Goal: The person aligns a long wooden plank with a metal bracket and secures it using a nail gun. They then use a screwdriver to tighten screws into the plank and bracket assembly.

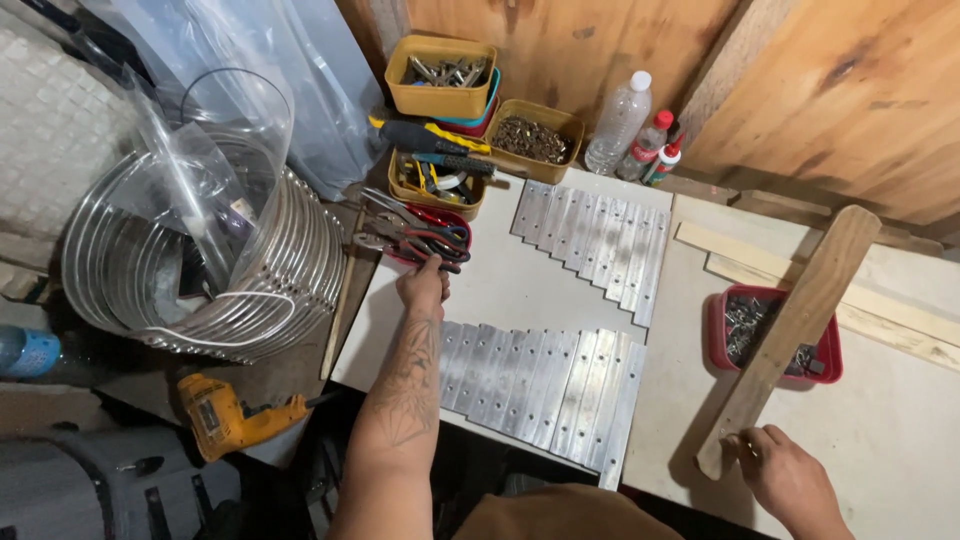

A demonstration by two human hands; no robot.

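My left hand reaches forward over the white board and touches the red tray of pliers; I cannot tell whether it grips one. My right hand rests at the near end of a long wooden slat, fingers curled on its end. The slat lies slanted across a red tray of screws. Two rows of drilled metal strips lie on the board, a far row and a near row.
Yellow tubs of bolts, screws and screwdrivers stand at the back by a plastic bottle. A coil of metal tubing sits left, a yellow drill below it. Wooden strips lie right.
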